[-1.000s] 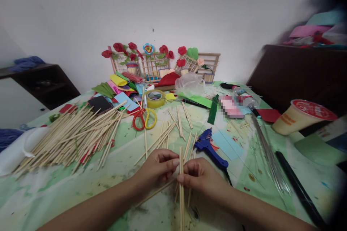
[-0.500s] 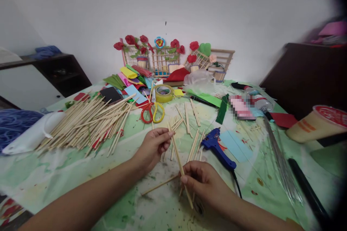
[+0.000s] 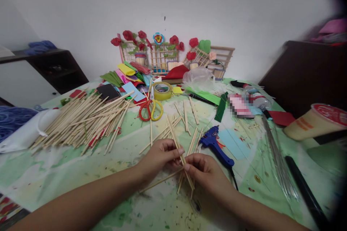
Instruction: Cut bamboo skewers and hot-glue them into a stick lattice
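Observation:
Thin pale wooden sticks [image 3: 173,130] slant between my two hands above the near middle of the table. My left hand [image 3: 166,155] pinches them about midway, thumb on top. Close beside it, my right hand [image 3: 202,169] grips the same sticks lower down, between thumb and fingers. More loose sticks [image 3: 158,179] lie beneath and behind my hands, some partly hidden by them. Just right of these rests a blue glue gun [image 3: 217,146] with its black cord. Scissors [image 3: 150,110] with red and yellow handles lie beyond my left hand.
A large pile of sticks [image 3: 86,122] spreads at left. Tape [image 3: 162,90], coloured paper [image 3: 126,70] and stick trellises with paper flowers [image 3: 164,56] stand or lie at the back. Metal wires [image 3: 279,158], a black rod [image 3: 306,187] and a lidded cup [image 3: 316,122] are at right.
My left hand has slid down along the sticks from their upper end, close to my right hand. My right hand still grips them. The view has shifted slightly.

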The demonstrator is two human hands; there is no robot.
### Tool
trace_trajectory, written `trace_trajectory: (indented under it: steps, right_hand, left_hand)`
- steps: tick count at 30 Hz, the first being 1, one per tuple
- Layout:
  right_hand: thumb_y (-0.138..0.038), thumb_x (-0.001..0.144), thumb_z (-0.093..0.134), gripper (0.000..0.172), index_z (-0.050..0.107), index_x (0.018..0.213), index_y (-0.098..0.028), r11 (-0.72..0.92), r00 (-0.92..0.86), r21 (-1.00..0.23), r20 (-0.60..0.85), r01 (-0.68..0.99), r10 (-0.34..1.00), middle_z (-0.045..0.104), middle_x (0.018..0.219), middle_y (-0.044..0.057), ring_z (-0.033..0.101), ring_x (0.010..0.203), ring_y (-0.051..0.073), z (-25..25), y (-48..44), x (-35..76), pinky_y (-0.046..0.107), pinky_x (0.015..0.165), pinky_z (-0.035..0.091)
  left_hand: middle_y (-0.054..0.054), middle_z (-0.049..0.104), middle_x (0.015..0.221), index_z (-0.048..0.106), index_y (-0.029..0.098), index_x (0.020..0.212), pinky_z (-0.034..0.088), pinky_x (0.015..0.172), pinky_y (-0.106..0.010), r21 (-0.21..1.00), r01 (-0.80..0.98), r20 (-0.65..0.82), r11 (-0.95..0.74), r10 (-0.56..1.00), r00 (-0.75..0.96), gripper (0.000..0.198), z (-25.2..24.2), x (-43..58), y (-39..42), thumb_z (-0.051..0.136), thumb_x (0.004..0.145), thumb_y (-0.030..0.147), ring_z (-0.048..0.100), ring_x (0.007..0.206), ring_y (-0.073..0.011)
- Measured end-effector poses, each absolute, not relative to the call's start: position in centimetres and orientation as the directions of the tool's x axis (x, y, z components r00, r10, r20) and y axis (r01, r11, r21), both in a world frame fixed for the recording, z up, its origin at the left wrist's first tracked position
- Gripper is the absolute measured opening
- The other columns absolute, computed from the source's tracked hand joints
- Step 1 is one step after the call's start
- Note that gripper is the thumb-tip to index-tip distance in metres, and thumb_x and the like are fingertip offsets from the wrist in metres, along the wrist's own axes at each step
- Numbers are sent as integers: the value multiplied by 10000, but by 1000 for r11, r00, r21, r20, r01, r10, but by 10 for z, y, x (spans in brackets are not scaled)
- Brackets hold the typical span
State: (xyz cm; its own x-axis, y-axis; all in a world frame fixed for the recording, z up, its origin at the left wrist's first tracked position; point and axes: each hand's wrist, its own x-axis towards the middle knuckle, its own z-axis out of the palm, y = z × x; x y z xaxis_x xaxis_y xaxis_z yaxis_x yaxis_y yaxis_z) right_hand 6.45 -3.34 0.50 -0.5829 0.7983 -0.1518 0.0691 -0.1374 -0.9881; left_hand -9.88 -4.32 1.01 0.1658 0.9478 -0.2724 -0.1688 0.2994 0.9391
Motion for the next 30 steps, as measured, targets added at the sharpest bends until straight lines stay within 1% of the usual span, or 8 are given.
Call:
trace_trajectory:
  steps: [5, 10, 12, 15, 17, 20, 26, 30]
  right_hand:
    - [-338, 741, 543, 221, 646, 728, -143, -30, -579, -981, -139, 194, 803, 606, 657, 27, 525, 597, 132, 3, -32, 68, 244, 565, 398]
    - [-289, 803, 486, 227, 663, 757, -155, 191, -590, -914, -63, 359, 805, 632, 700, 37, 552, 643, 151, 10, -32, 73, 251, 585, 410]
    - [-276, 829, 466, 222, 661, 806, -173, 361, -584, -813, 32, 458, 811, 644, 753, 45, 564, 701, 166, 14, -28, 80, 274, 640, 421]
    - [-279, 844, 450, 217, 639, 873, -175, 561, -554, -516, 187, 648, 811, 632, 828, 78, 555, 804, 212, 16, -16, 96, 346, 735, 416]
    - [-284, 826, 468, 211, 613, 912, -157, 572, -513, -319, 254, 756, 820, 610, 860, 104, 533, 865, 253, 12, -9, 108, 387, 761, 408]
    - [-313, 803, 492, 252, 569, 973, -143, 524, -452, -153, 344, 838, 823, 576, 919, 128, 506, 912, 279, -1, -1, 126, 397, 762, 404]
    - [-435, 803, 476, 303, 551, 904, -160, 442, -398, -86, 309, 893, 864, 567, 820, 96, 538, 794, 242, -12, 4, 139, 342, 671, 398]
    - [-389, 810, 453, 245, 540, 856, -164, 419, -388, -62, 273, 906, 880, 574, 809, 99, 547, 789, 244, -6, 6, 139, 343, 674, 391]
  left_hand:
    - [-3, 593, 605, 606, 116, 731, 401, 508, -182, 937, -209, -272, 279, 960, 63, 253, 8, -105, -34, 678, 691, 356, 526, 521, -73]
    - [3, 578, 564, 573, 121, 697, 388, 476, -168, 949, -212, -234, 234, 972, 23, 271, 4, -109, -28, 672, 694, 374, 521, 494, -71]
    - [5, 571, 556, 572, 121, 693, 383, 473, -166, 955, -203, -219, 217, 976, 9, 273, 4, -110, -26, 669, 697, 376, 518, 491, -70]
    - [9, 562, 542, 567, 122, 676, 381, 477, -169, 964, -188, -197, 190, 980, -17, 271, 6, -112, -24, 668, 697, 372, 503, 479, -64]
    - [10, 559, 536, 558, 125, 663, 374, 472, -171, 966, -178, -197, 188, 980, -34, 279, 7, -113, -23, 670, 692, 379, 496, 472, -63]
    - [10, 553, 538, 551, 128, 661, 364, 460, -174, 968, -170, -194, 184, 980, -43, 299, 6, -114, -21, 669, 686, 401, 492, 469, -67]
    - [10, 548, 531, 553, 127, 665, 359, 454, -173, 975, -147, -176, 167, 983, -48, 294, 4, -114, -21, 670, 687, 396, 486, 464, -69]
    - [7, 557, 541, 574, 120, 688, 367, 469, -173, 976, -137, -174, 167, 984, -34, 263, 3, -113, -21, 655, 709, 369, 489, 472, -65]
